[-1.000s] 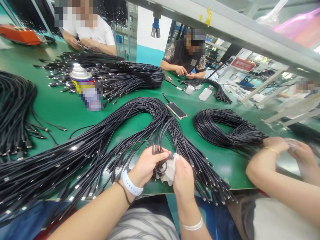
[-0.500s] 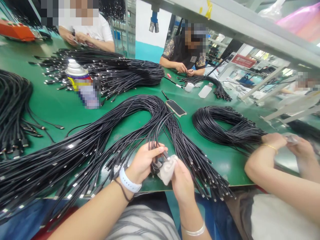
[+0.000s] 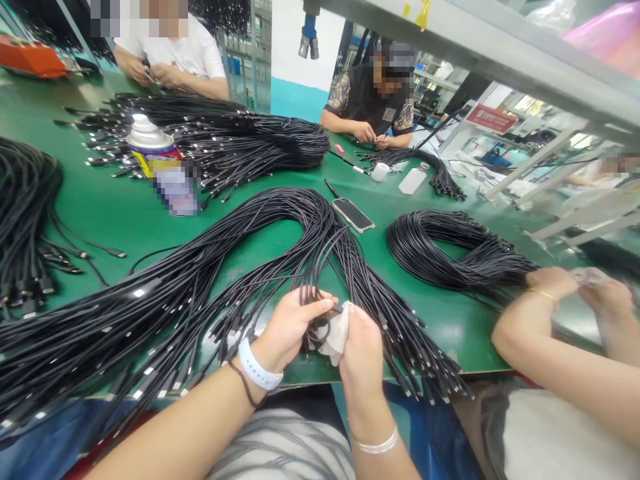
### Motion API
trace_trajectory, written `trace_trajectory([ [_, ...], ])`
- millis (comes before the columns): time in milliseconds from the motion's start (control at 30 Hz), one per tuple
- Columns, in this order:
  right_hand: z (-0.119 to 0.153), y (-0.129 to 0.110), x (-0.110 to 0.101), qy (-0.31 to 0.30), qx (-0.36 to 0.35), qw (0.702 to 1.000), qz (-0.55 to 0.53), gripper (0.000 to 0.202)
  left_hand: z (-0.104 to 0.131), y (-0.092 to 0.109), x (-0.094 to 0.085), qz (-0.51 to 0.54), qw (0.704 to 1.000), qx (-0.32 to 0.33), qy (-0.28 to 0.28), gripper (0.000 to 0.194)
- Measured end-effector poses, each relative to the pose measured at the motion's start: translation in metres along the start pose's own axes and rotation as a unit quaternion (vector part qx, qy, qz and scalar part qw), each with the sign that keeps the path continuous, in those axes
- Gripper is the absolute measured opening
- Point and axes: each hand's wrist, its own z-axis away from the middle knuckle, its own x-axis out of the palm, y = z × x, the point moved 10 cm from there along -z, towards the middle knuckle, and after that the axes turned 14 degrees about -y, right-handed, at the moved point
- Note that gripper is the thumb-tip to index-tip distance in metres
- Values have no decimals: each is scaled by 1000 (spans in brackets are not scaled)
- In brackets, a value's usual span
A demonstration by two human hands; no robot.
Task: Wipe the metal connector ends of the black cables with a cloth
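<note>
My left hand (image 3: 295, 327) is closed around several black cables, its thumb pressing one near the connector end. Close against it, my right hand (image 3: 363, 343) grips a whitish cloth (image 3: 334, 337). The cloth is wrapped at the end of the cable that the left hand holds, so the connector itself is hidden. A long bundle of black cables (image 3: 280, 200) arches over the table behind my hands, its ends fanning out on both sides with pale metal plugs showing.
On the green table (image 3: 270, 250) are a phone (image 3: 353, 215), a spray can (image 3: 160, 163), a coiled cable bundle (image 3: 425, 250) and a clear bottle (image 3: 413, 179). A co-worker's arms (image 3: 555, 333) reach in at right. Two people sit across the table. A metal beam (image 3: 480, 53) crosses overhead.
My right hand has moved slightly left and up, bringing the cloth over the cable end, which showed bare before. The left hand stays nearly in place.
</note>
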Motion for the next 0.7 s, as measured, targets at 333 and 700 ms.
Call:
trace_trajectory([
  [333,-9,3,3,10,65,984,-169,13,-2,-1,3,60,998,1,-6,18],
  [700,23,-5,-21,-51,9,998,41,34,0,-1,3,109,994,1,-2,18],
])
